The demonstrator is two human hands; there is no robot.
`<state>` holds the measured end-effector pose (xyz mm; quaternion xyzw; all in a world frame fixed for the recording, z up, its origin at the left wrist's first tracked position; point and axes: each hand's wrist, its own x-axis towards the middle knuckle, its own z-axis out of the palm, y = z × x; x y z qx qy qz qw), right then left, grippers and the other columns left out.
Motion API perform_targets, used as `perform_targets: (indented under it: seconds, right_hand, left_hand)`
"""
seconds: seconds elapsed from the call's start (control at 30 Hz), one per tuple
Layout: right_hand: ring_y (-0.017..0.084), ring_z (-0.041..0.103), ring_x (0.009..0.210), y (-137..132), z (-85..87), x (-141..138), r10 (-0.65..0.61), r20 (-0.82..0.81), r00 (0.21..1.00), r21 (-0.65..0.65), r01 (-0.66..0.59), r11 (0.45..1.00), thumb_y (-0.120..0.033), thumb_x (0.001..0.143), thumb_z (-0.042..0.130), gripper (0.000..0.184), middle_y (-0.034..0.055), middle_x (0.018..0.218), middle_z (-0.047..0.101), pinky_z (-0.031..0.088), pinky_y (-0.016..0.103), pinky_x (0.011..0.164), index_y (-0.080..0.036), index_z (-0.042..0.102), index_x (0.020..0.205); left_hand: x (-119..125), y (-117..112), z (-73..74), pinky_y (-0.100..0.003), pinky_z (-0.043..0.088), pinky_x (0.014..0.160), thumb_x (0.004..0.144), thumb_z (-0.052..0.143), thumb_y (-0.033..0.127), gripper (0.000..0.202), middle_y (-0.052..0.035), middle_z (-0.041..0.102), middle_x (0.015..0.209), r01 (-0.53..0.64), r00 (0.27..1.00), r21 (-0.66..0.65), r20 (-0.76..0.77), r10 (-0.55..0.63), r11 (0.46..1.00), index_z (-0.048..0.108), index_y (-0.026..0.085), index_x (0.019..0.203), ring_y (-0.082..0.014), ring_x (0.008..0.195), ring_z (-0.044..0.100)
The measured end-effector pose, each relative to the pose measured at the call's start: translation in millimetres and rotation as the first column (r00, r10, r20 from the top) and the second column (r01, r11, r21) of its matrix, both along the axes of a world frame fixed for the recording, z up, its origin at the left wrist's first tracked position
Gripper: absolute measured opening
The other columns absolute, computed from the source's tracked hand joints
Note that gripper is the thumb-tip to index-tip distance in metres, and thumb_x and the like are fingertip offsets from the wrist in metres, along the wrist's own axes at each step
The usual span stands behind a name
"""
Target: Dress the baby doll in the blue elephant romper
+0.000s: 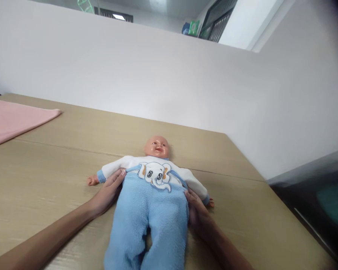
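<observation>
A baby doll lies on its back on the table, head toward the wall, arms spread out. It wears a fleece outfit with white sleeves and blue trousers, and an elephant patch on the chest. At the left side of the waist, my left hand pinches the top edge of the trousers. My right hand grips the same edge on the other side, below the doll's arm. Some fingers of both hands are hidden under or behind the cloth. The doll's feet are out of the frame.
The brown table has a seam running across it. A pink cloth lies at its far left. A white wall rises behind the back edge. Off the right edge is a dark object, partly blurred.
</observation>
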<state>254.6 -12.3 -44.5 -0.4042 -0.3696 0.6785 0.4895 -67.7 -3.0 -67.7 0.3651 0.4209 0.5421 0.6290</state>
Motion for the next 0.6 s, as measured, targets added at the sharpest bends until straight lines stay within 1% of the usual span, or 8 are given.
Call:
perform_targets:
  seconds: [0.07, 0.13, 0.2, 0.27, 0.33, 0.43, 0.5, 0.6]
  right_hand:
    - [0.039, 0.080, 0.121, 1.5, -3.8, 0.5, 0.012, -0.032, 0.999, -0.019, -0.013, 1.000, -0.060, 0.080, 0.099, 0.046, 0.0103, 0.112, 0.089, 0.063, 0.053, 0.112, -0.029, 0.085, 0.111]
    - [0.039, 0.078, 0.126, 2.3, -7.5, 0.3, 0.021, -0.050, 0.999, -0.003, -0.021, 1.000, -0.057, 0.080, 0.099, 0.044, 0.0103, 0.118, 0.088, 0.061, 0.053, 0.115, -0.030, 0.084, 0.112]
    - [0.038, 0.077, 0.126, 2.4, -11.1, 0.3, 0.018, -0.039, 0.999, 0.011, -0.018, 1.000, -0.056, 0.081, 0.098, 0.044, 0.0104, 0.119, 0.088, 0.060, 0.052, 0.116, -0.030, 0.083, 0.112]
    - [0.036, 0.079, 0.121, 2.3, -13.7, 1.4, -0.010, -0.002, 1.000, 0.015, 0.010, 1.000, -0.058, 0.081, 0.098, 0.047, 0.0096, 0.118, 0.087, 0.062, 0.051, 0.112, -0.030, 0.082, 0.115]
    - [0.035, 0.079, 0.112, 2.9, -14.6, 3.2, -0.047, 0.082, 0.995, 0.043, 0.044, 0.998, -0.063, 0.082, 0.096, 0.050, 0.0079, 0.114, 0.085, 0.064, 0.049, 0.104, -0.030, 0.081, 0.116]
    - [0.032, 0.076, 0.107, 4.1, -14.5, 3.2, -0.110, 0.318, 0.942, 0.167, 0.059, 0.984, -0.069, 0.088, 0.090, 0.047, 0.0056, 0.106, 0.080, 0.064, 0.043, 0.098, -0.028, 0.079, 0.108]
    - [0.032, 0.075, 0.110, 3.5, -17.2, 0.0, -0.180, 0.439, 0.881, 0.263, 0.066, 0.963, -0.069, 0.093, 0.086, 0.046, 0.0055, 0.106, 0.078, 0.063, 0.042, 0.100, -0.027, 0.077, 0.108]
    - [0.033, 0.075, 0.117, -1.3, -28.4, -7.0, -0.340, 0.479, 0.809, 0.392, 0.149, 0.908, -0.066, 0.098, 0.081, 0.044, 0.0079, 0.115, 0.077, 0.062, 0.047, 0.107, -0.027, 0.072, 0.116]
  left_hand:
    - [2.2, 1.2, -1.2, -0.031, 0.053, 0.085, 0.091, 0.087, 0.071, 0.050, -0.0018, 0.068, 0.094, -0.090, 0.995, 0.050, -0.043, 0.092, 0.995, 0.077, 0.023, 0.099, -0.0230, 0.091, 0.061]
    - [3.3, 3.0, -1.5, -0.029, 0.051, 0.082, 0.090, 0.088, 0.073, 0.051, 0.0003, 0.065, 0.090, -0.185, 0.978, 0.086, -0.081, 0.192, 0.979, 0.075, 0.023, 0.094, -0.0209, 0.087, 0.057]
    - [3.1, 4.2, -0.9, -0.026, 0.048, 0.077, 0.088, 0.089, 0.074, 0.054, 0.0021, 0.061, 0.087, -0.233, 0.965, 0.090, -0.105, 0.242, 0.968, 0.073, 0.022, 0.092, -0.0189, 0.083, 0.052]
    - [2.1, 4.5, 0.2, -0.025, 0.046, 0.076, 0.086, 0.090, 0.075, 0.056, 0.0025, 0.060, 0.087, -0.234, 0.965, 0.074, -0.102, 0.241, 0.969, 0.073, 0.022, 0.091, -0.0182, 0.083, 0.051]
    - [1.0, 4.2, 1.7, -0.025, 0.047, 0.077, 0.084, 0.093, 0.073, 0.056, 0.0021, 0.060, 0.088, -0.214, 0.974, 0.050, -0.063, 0.216, 0.976, 0.073, 0.021, 0.090, -0.0187, 0.086, 0.053]
    - [-0.2, 4.0, 3.8, -0.027, 0.048, 0.082, 0.083, 0.094, 0.068, 0.051, 0.0008, 0.064, 0.091, -0.161, 0.986, 0.042, -0.047, 0.163, 0.986, 0.075, 0.022, 0.091, -0.0206, 0.089, 0.056]
    - [-0.5, 4.3, 4.7, -0.029, 0.048, 0.085, 0.085, 0.091, 0.068, 0.049, -0.0004, 0.067, 0.094, -0.140, 0.982, 0.075, -0.117, 0.148, 0.987, 0.077, 0.022, 0.093, -0.0224, 0.093, 0.057]
    - [-0.4, 4.4, 5.2, -0.032, 0.048, 0.093, 0.090, 0.085, 0.074, 0.051, -0.0014, 0.068, 0.098, -0.167, 0.950, 0.155, -0.238, 0.201, 0.974, 0.077, 0.024, 0.096, -0.0251, 0.100, 0.059]
